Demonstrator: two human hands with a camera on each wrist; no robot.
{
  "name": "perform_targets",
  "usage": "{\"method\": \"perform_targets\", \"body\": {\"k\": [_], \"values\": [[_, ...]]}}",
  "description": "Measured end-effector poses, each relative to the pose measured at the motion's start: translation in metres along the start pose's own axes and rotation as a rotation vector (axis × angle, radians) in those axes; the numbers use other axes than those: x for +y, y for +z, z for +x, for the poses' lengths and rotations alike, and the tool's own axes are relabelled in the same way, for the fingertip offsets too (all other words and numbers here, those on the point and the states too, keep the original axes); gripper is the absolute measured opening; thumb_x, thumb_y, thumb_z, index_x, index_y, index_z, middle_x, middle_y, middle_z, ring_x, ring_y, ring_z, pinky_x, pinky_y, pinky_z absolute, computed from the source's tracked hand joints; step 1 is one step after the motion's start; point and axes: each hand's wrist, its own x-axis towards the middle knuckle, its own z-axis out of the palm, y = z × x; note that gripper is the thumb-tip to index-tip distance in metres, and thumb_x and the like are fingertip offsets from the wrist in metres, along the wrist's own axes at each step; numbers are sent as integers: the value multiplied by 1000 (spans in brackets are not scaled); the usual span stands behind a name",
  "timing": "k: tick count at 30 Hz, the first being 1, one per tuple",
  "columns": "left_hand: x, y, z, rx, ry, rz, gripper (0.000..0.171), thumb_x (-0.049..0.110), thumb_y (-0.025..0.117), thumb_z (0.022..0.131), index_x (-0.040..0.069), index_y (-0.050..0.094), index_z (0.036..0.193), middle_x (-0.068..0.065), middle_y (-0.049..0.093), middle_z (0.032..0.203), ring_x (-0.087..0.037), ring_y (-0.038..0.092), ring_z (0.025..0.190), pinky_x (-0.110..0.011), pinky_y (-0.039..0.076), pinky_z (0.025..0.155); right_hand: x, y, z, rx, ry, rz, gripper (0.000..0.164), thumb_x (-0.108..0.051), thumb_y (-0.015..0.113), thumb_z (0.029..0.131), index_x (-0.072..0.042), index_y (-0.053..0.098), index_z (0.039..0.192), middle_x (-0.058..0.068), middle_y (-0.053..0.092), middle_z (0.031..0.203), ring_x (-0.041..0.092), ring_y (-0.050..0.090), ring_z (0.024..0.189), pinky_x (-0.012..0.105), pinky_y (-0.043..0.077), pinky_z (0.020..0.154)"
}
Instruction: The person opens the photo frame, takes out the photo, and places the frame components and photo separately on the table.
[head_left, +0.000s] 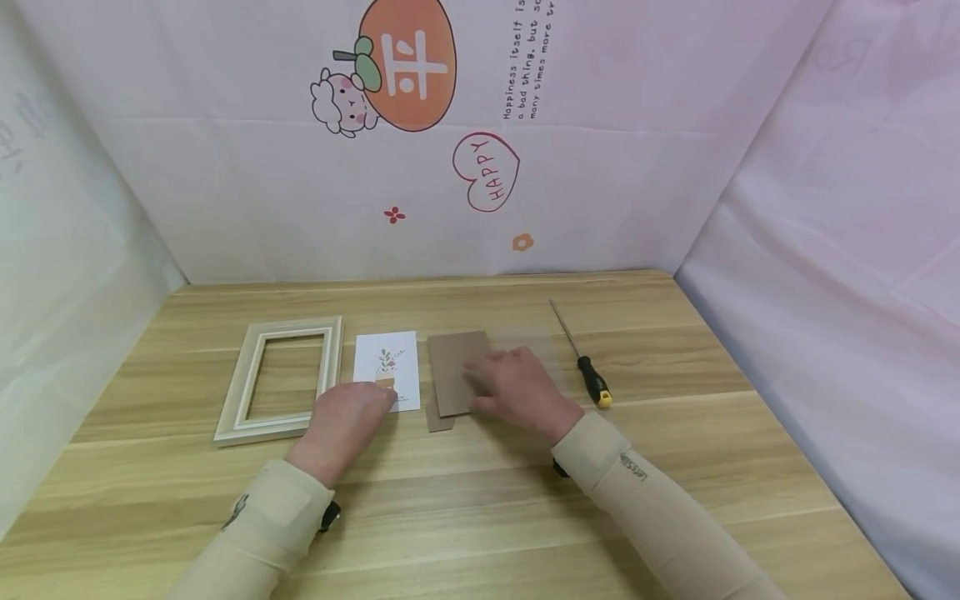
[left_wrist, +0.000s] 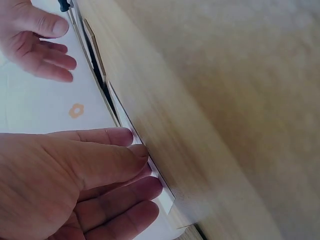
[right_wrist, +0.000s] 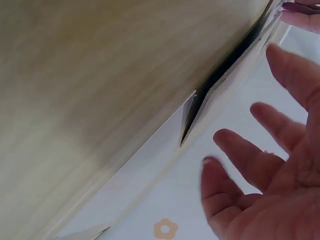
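Observation:
In the head view my left hand [head_left: 348,421] is over the lower left part of a white card [head_left: 408,358] printed with a plant. Its fingers are loosely bent, with the thumb at the card's near edge in the left wrist view; contact is unclear. My right hand [head_left: 517,387] hovers over the right side of a brown backing board [head_left: 453,358], its fingers spread and apart in the right wrist view [right_wrist: 265,170]. A small brown flap [head_left: 438,419] shows under the board's lower left corner. Left of the card lies an empty cream picture frame [head_left: 243,375].
A screwdriver [head_left: 592,379] with a black and yellow handle lies to the right, its shaft pointing away. What looks like a faint clear sheet [head_left: 536,337] lies beside the board. White printed cloth [head_left: 600,167] hangs behind the wooden table [head_left: 450,517] and along its sides.

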Motion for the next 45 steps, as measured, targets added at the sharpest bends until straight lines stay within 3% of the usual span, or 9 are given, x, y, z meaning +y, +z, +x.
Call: {"method": "perform_targets", "body": {"k": [6,15,22,30,39,45], "values": [[0,-1,0,-37,-13,-13,19,-3,58,89,11,58,75,-4,58,63,-18,50,52,-38,46,39,-1,6,0,-67,0,-87,62,-51,68,84,-23,56,138,9,57,139,30,46,129,53,23,114],[1,-1,0,-50,-27,-29,19,2,57,92,11,60,76,-4,60,64,-17,52,53,-38,47,41,-6,7,2,-100,38,-107,62,-53,63,88,-23,55,141,9,57,139,24,47,130,49,21,116],[-1,-1,0,-63,-28,-22,18,-3,62,86,13,64,77,-5,65,68,-19,56,56,-39,50,44,-9,5,3,-109,71,-50,60,-48,66,87,-23,55,140,9,57,138,24,45,131,49,18,117],[-1,-1,0,-63,-29,-23,18,0,60,89,13,63,76,-5,64,67,-19,55,54,-39,48,43,-9,4,3,-106,51,-59,60,-48,66,88,-21,55,140,11,58,136,25,48,129,49,19,116],[-1,-2,1,-67,-37,-29,22,-7,59,84,13,59,74,-4,62,66,-17,52,54,-37,47,42,-7,3,4,-109,37,-54,61,-49,65,88,-22,53,141,6,59,137,23,45,132,47,17,117],[0,-2,1,-30,-44,-37,22,-7,56,85,12,54,74,-2,57,63,-16,48,51,-36,43,40,-5,-1,2,-87,7,-23,55,-48,65,88,-20,56,135,2,61,135,27,43,134,51,16,116]]}}
